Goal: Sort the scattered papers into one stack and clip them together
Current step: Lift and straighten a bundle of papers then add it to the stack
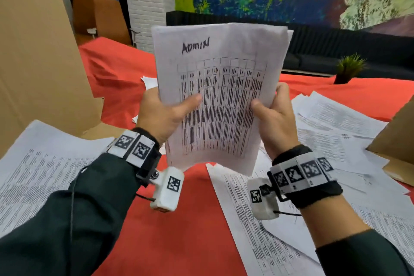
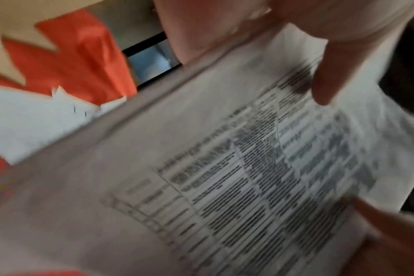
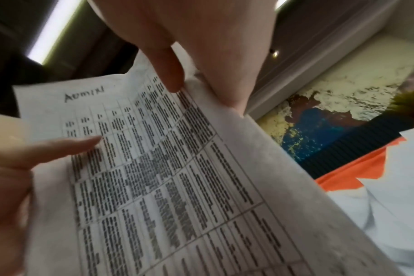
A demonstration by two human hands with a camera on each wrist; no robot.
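Note:
I hold a stack of papers point(image 1: 221, 87) upright in the air above the red table; its front sheet has a printed table and the handwritten word ADMIN. My left hand point(image 1: 165, 110) grips the stack's left edge, thumb on the front and fingers behind. My right hand point(image 1: 273, 114) grips the right edge the same way. In the left wrist view the stack point(image 2: 225, 177) is blurred, with my left thumb point(image 2: 324, 80) on it. The right wrist view shows the stack point(image 3: 168, 168) pinched under my right thumb point(image 3: 168, 71). No clip shows in any view.
Loose printed sheets lie on the red tablecloth point(image 1: 179, 231): one at the left point(image 1: 38, 163), several overlapping at the right point(image 1: 336, 141) and a few behind the stack point(image 1: 150, 82). Cardboard boxes stand at the left point(image 1: 38, 51) and right edge point(image 1: 398, 136). A small potted plant point(image 1: 349, 68) sits far right.

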